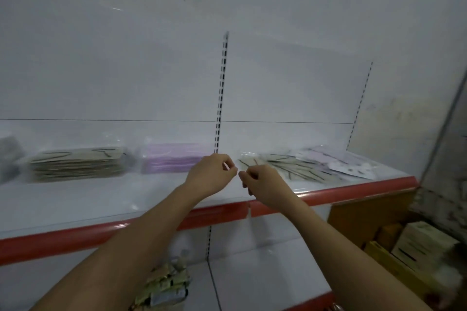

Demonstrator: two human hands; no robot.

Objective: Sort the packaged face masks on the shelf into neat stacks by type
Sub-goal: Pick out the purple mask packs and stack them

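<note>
My left hand (211, 174) and my right hand (262, 187) hover close together over the middle of the white shelf (101, 207), fingers curled in, with nothing visible inside either. Just behind my left hand lies a wrapped pack of pink masks (171, 160). Left of it sits a stack of beige mask packs (78, 164). Grey masks (10, 156) show at the far left edge. Behind my right hand, beige packs (290, 165) lie spread loosely, and white and pale pink packs (336, 161) overlap them on the right.
The shelf has a red front lip (353, 190) and a slotted upright (219, 98) at its back. Small packets (164, 288) lie on the lower shelf. Yellow and white boxes (409, 247) stand at the lower right beside a stained wall.
</note>
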